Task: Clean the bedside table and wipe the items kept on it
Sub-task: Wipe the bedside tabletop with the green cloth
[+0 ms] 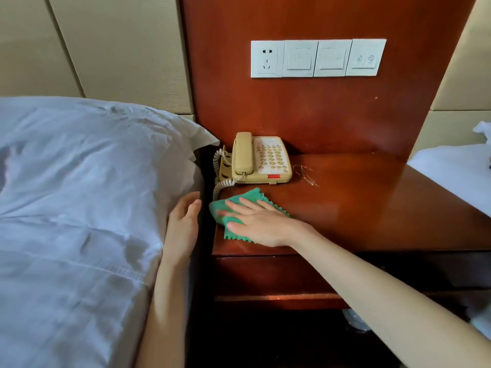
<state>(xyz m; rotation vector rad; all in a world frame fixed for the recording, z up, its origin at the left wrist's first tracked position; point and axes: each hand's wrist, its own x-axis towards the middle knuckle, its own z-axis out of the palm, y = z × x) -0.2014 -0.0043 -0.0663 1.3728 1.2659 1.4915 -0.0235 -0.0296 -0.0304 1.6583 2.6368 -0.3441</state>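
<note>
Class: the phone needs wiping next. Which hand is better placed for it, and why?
Right. The right hand already presses the cloth flat just in front of the phone; the left hand rests against the bed, without a cloth.

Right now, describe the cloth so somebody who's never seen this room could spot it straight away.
Find the glossy reddish-brown wooden bedside table standing between two white beds. At its front left corner, just in front of the beige corded telephone, lies the small green cloth with zigzag-cut edges, pressed flat under the right hand. It is the only green thing there.
</note>
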